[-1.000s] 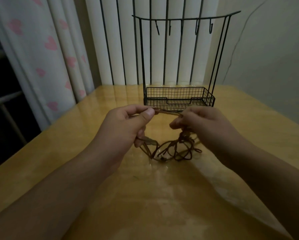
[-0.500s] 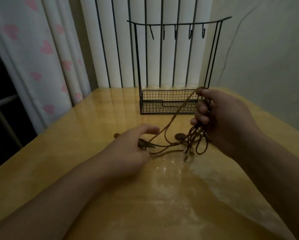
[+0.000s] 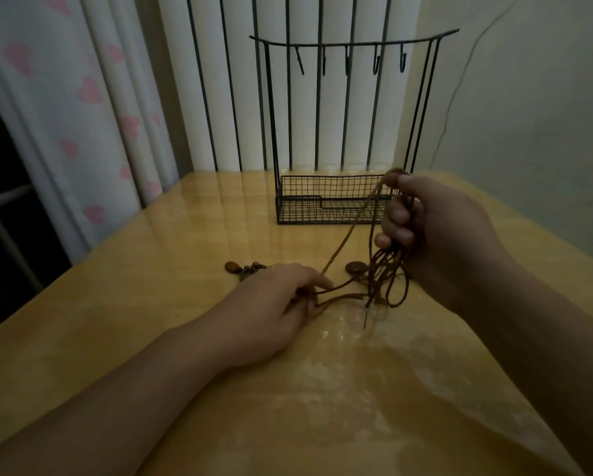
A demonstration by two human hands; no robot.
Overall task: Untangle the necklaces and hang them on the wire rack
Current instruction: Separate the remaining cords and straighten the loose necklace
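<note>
A tangle of brown cord necklaces [image 3: 386,280] hangs from my right hand [image 3: 435,228], which is raised above the table and closed around the gathered loops. One cord runs taut from the top of that hand down to my left hand [image 3: 271,310], which rests on the table and pinches the cord ends. A round brown pendant [image 3: 356,267] lies on the table between my hands. Dark beads [image 3: 245,268] lie just beyond my left hand. The black wire rack [image 3: 350,49] with several bare hooks on its top bar stands at the back.
The rack's mesh basket [image 3: 308,209] sits on the glossy yellow table [image 3: 322,407], partly behind my right hand. Striped white curtains [image 3: 240,97] and a heart-patterned curtain [image 3: 82,115] hang behind the table. A pale wall [image 3: 528,115] is to the right.
My hands were close together, pulling a cord between them. My right hand has since lifted up and right with the tangle, and my left hand has dropped onto the table.
</note>
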